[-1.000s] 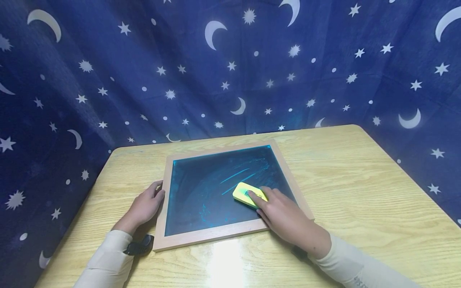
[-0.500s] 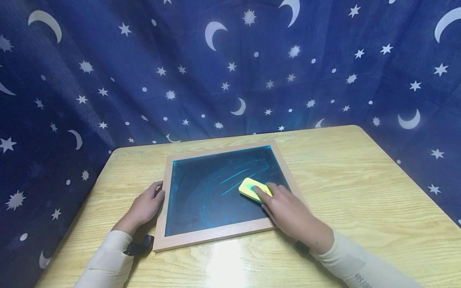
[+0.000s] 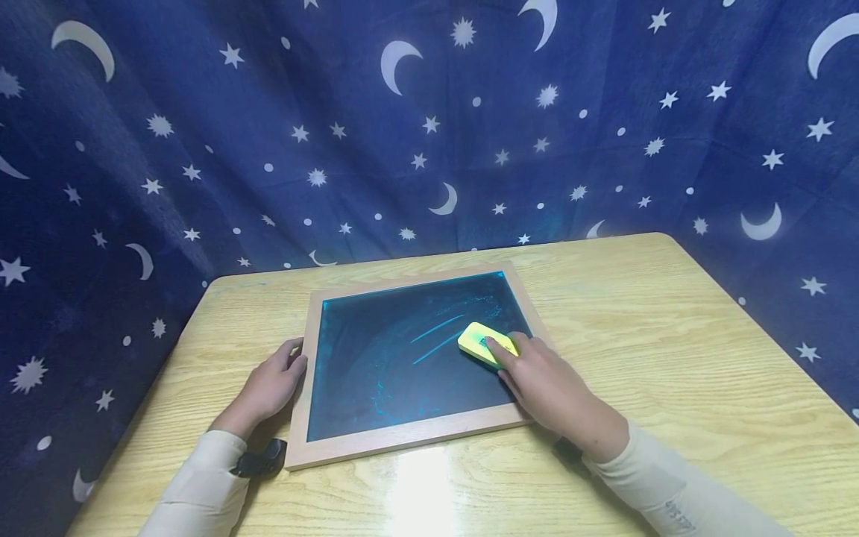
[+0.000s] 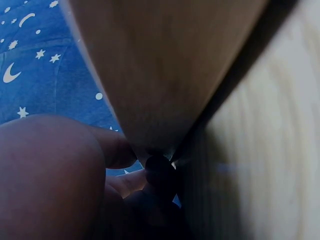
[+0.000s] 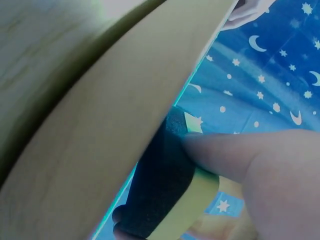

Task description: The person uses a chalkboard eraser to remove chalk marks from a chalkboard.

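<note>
A framed chalkboard (image 3: 376, 373) lies flat on the table, with two bright blue chalk strokes (image 3: 438, 328) and faint smears on its dark surface. My right hand (image 3: 546, 384) grips a yellow board eraser (image 3: 475, 341) on the right half of the board, index finger on top. In the right wrist view the thumb presses the side of the eraser's dark felt (image 5: 162, 172), by the pale wooden frame (image 5: 115, 100). My left hand (image 3: 271, 384) rests against the frame's left side, fingertips and thumb touching it. The left wrist view shows those fingers dimly beside the frame's wooden edge (image 4: 165, 60).
The wood-grain table (image 3: 631, 321) extends right of and behind the board. A dark blue curtain (image 3: 376, 149) with moons and stars hangs round the back and sides. A black strap (image 3: 262, 459) sits at the left wrist, close to the board's near-left corner.
My right hand has slid the eraser right and slightly away across the board, uncovering more of the lower chalk stroke's surroundings. The left hand and board stay in place.
</note>
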{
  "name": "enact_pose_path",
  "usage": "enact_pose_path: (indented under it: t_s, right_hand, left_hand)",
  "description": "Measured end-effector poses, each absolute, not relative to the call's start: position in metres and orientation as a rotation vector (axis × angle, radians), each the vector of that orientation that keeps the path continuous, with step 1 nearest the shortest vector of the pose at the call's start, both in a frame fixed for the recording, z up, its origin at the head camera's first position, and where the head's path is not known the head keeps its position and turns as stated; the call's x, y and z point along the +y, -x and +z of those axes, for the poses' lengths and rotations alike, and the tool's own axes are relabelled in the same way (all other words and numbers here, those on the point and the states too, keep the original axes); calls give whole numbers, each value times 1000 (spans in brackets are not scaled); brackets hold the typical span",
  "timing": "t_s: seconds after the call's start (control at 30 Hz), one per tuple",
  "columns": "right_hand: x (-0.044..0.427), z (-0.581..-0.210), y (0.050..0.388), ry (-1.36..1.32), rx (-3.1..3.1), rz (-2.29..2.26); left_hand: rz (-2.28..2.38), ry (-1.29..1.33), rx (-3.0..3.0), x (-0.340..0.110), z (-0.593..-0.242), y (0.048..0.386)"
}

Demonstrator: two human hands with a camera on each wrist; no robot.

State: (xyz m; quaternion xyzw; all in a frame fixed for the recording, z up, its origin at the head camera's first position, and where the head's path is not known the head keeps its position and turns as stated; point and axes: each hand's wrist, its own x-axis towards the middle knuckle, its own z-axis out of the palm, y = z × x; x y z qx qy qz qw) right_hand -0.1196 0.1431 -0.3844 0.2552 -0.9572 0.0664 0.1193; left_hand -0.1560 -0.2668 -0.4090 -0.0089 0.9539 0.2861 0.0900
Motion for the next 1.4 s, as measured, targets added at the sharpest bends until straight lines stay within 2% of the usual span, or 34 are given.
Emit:
enact_pose_path:
  t_s: [0.63,1.4]
  right_hand:
    - [162,-380,131,-675,-2860,257]
    - [177,-370,158,-837,-2830,239]
  left_hand:
    - [848,37,2842,-267,-411,158]
    - [856,42,2840,-266,-409,156]
